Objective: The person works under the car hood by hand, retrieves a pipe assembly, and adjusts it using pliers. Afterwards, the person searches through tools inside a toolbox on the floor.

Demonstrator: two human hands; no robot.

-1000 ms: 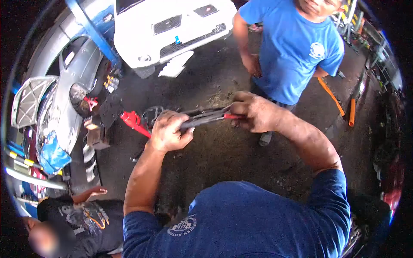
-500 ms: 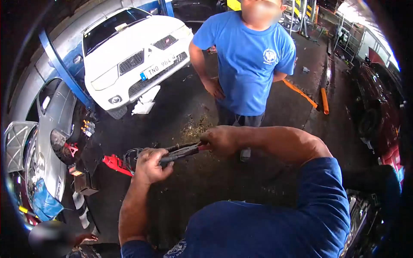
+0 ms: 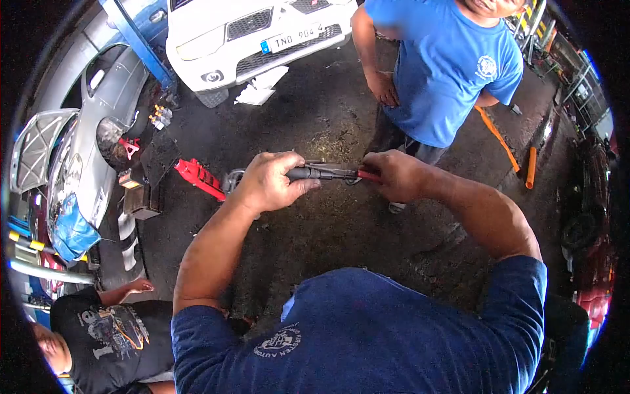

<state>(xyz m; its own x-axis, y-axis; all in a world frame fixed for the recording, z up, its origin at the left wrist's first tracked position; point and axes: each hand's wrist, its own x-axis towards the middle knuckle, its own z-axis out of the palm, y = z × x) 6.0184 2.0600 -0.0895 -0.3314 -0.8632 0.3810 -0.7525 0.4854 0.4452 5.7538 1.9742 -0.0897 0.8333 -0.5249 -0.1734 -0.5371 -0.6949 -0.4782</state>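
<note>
Head-worn view, facing forward and down, hands (image 3: 268, 182) near, floor (image 3: 315, 240) farther

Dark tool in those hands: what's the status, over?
Left hand closed around dark tool. Right hand gripping at red part. Person in light blue shirt standing just beyond the hands.

Floor (image 3: 341, 243): dark, stained, with a paler patch near the centre. White car (image 3: 210, 29): top, left of centre, front end showing; white sheet (image 3: 261, 85) on the floor by its bumper. Blue post (image 3: 136, 41): slanting, between white car and grey car (image 3: 117, 79). Blue cover (image 3: 73, 226): on the grey car's front. Orange tube (image 3: 531, 168) and orange strip (image 3: 499, 140): floor, right. Red car (image 3: 594, 262): right edge. Light: bright glare, far right.
</note>
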